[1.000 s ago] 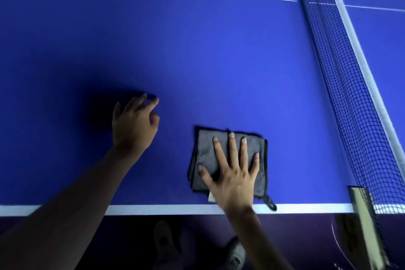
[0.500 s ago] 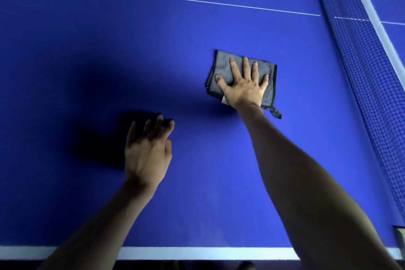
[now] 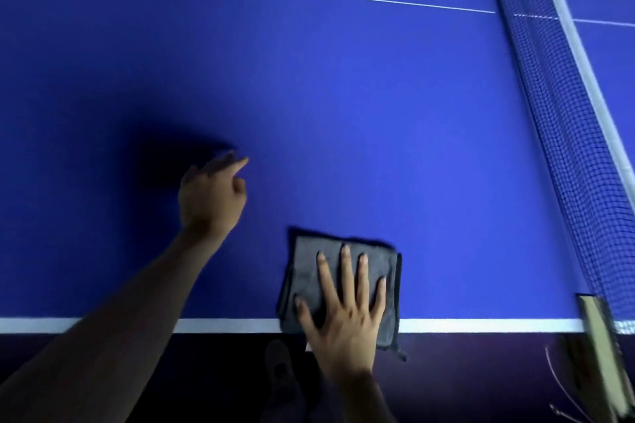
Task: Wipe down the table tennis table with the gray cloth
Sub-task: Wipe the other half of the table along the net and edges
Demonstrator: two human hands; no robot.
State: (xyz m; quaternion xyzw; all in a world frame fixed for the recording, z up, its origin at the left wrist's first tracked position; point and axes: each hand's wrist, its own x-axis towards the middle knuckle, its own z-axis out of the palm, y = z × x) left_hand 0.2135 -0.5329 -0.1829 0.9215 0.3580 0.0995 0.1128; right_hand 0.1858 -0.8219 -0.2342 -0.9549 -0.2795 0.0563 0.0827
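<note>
On one table (image 3: 343, 96): one cloth (image 3: 309, 271), two hands.

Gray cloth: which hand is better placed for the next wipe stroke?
Right. The right hand lies flat on the gray cloth at the table's near edge; the left hand rests on bare blue surface, apart from it.

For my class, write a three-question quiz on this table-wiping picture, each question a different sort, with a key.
1. True or false: the right hand presses flat on the gray cloth.
2. The cloth lies: A) at the net; B) over the white line at the near edge of the table; C) at the centre line.
3. Fill in: the left hand holds ____.

Key: 1 true; 2 B; 3 nothing.
</note>
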